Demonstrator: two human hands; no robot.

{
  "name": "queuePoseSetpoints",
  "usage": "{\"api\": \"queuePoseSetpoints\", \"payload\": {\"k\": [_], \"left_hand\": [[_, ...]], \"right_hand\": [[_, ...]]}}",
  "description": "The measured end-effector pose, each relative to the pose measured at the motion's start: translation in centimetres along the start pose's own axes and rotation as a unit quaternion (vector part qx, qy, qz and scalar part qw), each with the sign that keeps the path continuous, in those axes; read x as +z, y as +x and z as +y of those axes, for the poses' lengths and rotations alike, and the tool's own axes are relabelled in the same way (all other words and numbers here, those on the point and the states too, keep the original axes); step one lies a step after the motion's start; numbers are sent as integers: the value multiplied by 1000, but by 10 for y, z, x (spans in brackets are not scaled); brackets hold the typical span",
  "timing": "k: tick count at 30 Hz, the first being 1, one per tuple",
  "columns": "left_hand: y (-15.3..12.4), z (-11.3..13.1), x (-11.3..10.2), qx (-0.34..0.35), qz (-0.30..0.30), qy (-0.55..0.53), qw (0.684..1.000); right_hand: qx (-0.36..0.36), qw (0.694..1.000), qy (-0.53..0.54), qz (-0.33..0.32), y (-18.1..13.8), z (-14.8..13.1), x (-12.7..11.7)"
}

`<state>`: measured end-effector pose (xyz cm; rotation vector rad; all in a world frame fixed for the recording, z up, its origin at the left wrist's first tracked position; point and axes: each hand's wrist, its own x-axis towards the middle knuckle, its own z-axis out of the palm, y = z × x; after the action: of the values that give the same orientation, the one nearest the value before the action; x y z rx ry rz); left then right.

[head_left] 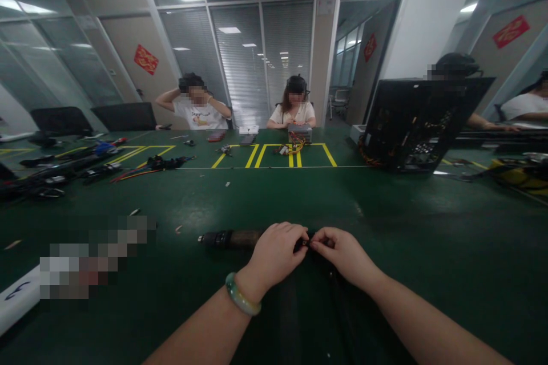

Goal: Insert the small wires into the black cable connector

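A dark electric screwdriver (240, 239) lies on the green table, its metal tip pointing left. My left hand (278, 254), with a green bangle on the wrist, is closed over the tool's rear part. Right beside it, my right hand (340, 254) pinches at the rear end, thumb and finger pressed together. What sits between those fingertips is small and dark, mostly hidden by the hands. A dark cable (336, 291) seems to run along the table below my right hand.
Black computer case (422, 125) stands at the back right. Cables and dark parts (145, 168) lie at the left. Across the table, a power supply with coloured wires (299, 134) is in front of a seated person. A white object (21, 296), partly blurred, reaches in from the left.
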<state>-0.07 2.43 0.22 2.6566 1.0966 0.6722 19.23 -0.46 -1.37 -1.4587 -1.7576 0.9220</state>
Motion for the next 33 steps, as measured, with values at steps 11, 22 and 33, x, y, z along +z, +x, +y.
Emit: {"api": "queuePoseSetpoints", "payload": {"k": [11,22,33], "left_hand": [[1,0,1,-8,-8,19,1000],[1,0,2,-18,-4,-4,1000],[3,-1,5,-39,7,-27,999]], "right_hand": [[15,999,-26,23,-1,-3,0],[9,1000,9,15,0,4,3],[13,999,-26,17,4,2,5]]}}
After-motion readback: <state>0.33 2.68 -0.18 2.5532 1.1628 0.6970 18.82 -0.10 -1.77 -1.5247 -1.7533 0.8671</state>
